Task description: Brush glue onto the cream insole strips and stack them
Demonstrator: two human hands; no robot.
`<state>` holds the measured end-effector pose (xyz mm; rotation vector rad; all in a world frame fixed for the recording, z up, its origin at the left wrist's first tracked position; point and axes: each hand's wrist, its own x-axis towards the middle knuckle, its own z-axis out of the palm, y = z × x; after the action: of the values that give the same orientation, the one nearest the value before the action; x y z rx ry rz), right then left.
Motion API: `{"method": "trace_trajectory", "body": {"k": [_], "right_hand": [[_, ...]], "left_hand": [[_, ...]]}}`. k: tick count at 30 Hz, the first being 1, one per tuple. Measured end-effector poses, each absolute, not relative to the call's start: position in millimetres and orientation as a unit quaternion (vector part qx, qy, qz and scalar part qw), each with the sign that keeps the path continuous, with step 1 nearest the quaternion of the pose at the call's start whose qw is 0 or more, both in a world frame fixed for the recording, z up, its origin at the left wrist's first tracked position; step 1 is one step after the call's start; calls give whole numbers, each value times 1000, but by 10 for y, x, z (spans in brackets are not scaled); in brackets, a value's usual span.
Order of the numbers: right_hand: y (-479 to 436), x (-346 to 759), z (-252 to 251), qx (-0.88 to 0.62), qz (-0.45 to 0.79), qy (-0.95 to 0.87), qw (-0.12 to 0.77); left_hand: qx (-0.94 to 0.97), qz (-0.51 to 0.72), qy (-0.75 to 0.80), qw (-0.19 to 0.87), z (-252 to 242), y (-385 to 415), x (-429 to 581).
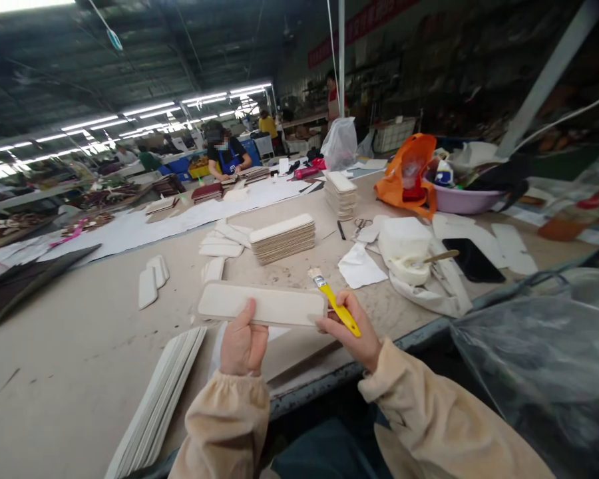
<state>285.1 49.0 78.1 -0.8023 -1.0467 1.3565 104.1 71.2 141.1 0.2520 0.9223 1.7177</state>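
A long white panel with rounded corners (284, 305) is held up over the table's front edge. My left hand (244, 339) grips it from below, the thumb lying on its upper face. At its right end, my right hand (354, 329) has fingers on the panel and also keeps a yellow-handled paintbrush (340, 306) in its grasp, bristles pointing up and away. Behind the panel stands a neat stack of similar panels (283, 238), with loose white pieces (224, 238) beside it. Nearer, a fanned row of long white strips (160, 399) lies left of my left arm.
Right of the brush sit a white tub (412, 256) with a stick across it, a black phone (473, 259) and a white cloth (362, 266). Farther back are an orange bag (404, 173), a purple basin (466, 199) and another stack (340, 196). A co-worker (224, 153) works across the table.
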Motion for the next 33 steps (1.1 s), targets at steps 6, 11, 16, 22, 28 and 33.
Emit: {"method": "trace_trajectory", "body": {"k": [6, 11, 16, 22, 28, 33], "right_hand": [[527, 2904, 745, -417, 456, -503, 605], [583, 3016, 662, -480, 376, -534, 586], [663, 3105, 658, -476, 359, -532, 601], [724, 3151, 681, -472, 356, -506, 628], [786, 3114, 662, -477, 344, -496, 639], [794, 3078, 709, -478, 351, -498, 632]], "left_hand": [[113, 726, 402, 546, 1393, 677, 1117], [108, 722, 401, 553, 1388, 685, 1079], [158, 720, 429, 522, 1395, 742, 804], [220, 668, 472, 532, 1360, 785, 398], [283, 638, 504, 509, 1313, 788, 278], [297, 623, 527, 495, 1255, 840, 272]]}}
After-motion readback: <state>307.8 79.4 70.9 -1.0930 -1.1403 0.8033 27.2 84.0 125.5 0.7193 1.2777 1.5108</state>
